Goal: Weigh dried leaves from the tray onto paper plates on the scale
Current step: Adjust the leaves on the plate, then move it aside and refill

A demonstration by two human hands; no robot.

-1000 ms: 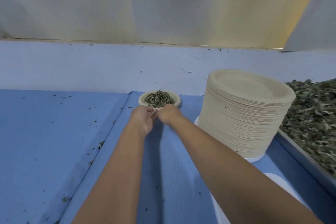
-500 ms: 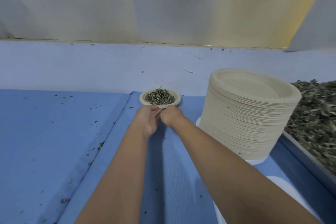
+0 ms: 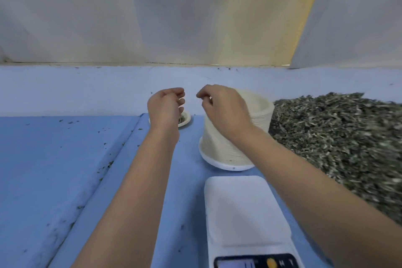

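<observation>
head view, the only one.

- left grip [image 3: 166, 107]: raised over the surface [image 3: 54, 159], fingers loosely curled, nothing held.
- right grip [image 3: 224, 111]: raised in front of the plate stack, thumb and forefinger near each other, nothing visible between them.
- filled plate [image 3: 188, 120]: small paper plate with leaves in it, on the surface at the far end, half hidden behind my left grip, not touched.
- plate stack [image 3: 219, 148]: tall, on a white round base, just beyond the scale.
- scale [image 3: 243, 209]: white platform bare, display lit at the near edge, reading too blurred to tell.
- dried leaves [image 3: 337, 137]: large heap to the right; its tray rim is hidden by my right arm.
- loose crumbs: scattered on the surface to the left.

step, as i judge it: one portion is set aside and i am between plates. next move calls for one plate peeled cleanly off the stack top, centred on the platform, then leaves added from the heap.
</observation>
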